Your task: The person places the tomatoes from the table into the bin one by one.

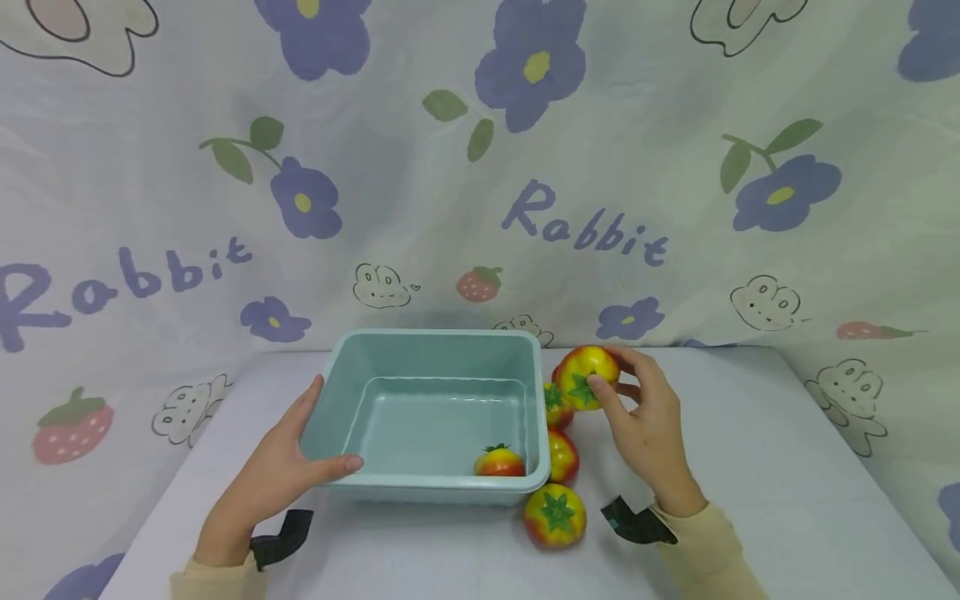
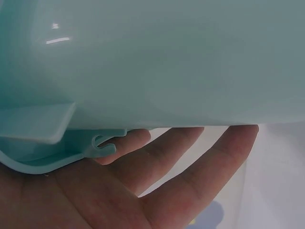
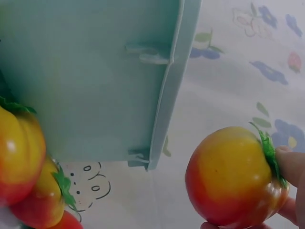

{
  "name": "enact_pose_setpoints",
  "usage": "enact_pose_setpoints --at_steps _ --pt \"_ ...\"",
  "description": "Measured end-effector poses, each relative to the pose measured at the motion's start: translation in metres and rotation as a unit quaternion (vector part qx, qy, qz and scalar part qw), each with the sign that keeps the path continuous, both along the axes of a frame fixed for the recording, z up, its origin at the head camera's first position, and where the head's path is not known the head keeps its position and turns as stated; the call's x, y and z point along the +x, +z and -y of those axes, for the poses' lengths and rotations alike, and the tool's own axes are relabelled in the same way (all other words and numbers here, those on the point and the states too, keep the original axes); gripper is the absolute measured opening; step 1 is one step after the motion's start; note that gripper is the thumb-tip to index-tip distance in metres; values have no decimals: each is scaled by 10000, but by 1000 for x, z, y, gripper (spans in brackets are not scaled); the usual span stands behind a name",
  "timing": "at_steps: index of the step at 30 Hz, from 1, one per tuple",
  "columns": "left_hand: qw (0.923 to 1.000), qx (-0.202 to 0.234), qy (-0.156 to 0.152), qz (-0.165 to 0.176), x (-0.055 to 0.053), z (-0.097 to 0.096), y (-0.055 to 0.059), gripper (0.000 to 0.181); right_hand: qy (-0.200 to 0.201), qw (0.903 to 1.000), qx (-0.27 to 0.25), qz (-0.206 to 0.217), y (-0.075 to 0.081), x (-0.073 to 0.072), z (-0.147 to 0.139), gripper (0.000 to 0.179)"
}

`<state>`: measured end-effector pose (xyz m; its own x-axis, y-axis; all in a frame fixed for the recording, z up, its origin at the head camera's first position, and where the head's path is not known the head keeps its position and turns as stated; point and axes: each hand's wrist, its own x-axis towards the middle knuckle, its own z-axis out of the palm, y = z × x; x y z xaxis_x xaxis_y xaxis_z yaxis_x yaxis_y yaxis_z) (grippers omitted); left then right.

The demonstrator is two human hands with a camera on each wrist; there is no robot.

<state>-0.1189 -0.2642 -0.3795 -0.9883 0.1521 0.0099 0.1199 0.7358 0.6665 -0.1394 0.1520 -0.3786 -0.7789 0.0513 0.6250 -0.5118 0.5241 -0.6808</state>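
Note:
My right hand (image 1: 647, 421) holds a toy tomato (image 1: 588, 371), yellow and red with green leaves, in the air beside the bin's right back corner. In the right wrist view the thumb presses by the leaves of this tomato (image 3: 228, 176). My left hand (image 1: 277, 458) grips the left side of a light blue-green plastic bin (image 1: 438, 482), thumb over the rim. The left wrist view has its fingers (image 2: 190, 186) against the bin's outer wall (image 2: 167, 62). Inside the bin, at its front right corner, sits another tomato (image 1: 500, 462), partly hidden by the rim.
Several more tomatoes line the bin's right side; the nearest tomato (image 1: 555, 517) lies at the front corner, another (image 1: 564, 457) is tucked against the wall. A white cloth covers the table (image 1: 765, 467). Behind it hangs a printed curtain (image 1: 420, 208).

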Motion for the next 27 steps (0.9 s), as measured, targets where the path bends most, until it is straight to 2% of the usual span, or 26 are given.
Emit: enact_pose_setpoints --at_steps 4,7,12,19,23,27 --pt "10000 9 -11 15 0 0 -1 114 145 9998 -71 -148 16 12 11 44" --pt "10000 25 -37 -18 0 1 -1 114 253 9995 -147 -144 22 16 17 43" --pt "10000 31 -35 -67 -1 0 -1 114 532 9981 -149 -269 4 5 14 48" --pt "9999 71 -87 -92 -1 -2 -1 114 677 9972 24 -305 14 11 25 50" --pt "9999 75 -74 -67 0 -2 0 113 830 9964 42 -179 -1 1 24 53" --pt "10000 35 -30 -56 -1 -2 -1 113 975 9951 44 -159 -4 -1 28 53"
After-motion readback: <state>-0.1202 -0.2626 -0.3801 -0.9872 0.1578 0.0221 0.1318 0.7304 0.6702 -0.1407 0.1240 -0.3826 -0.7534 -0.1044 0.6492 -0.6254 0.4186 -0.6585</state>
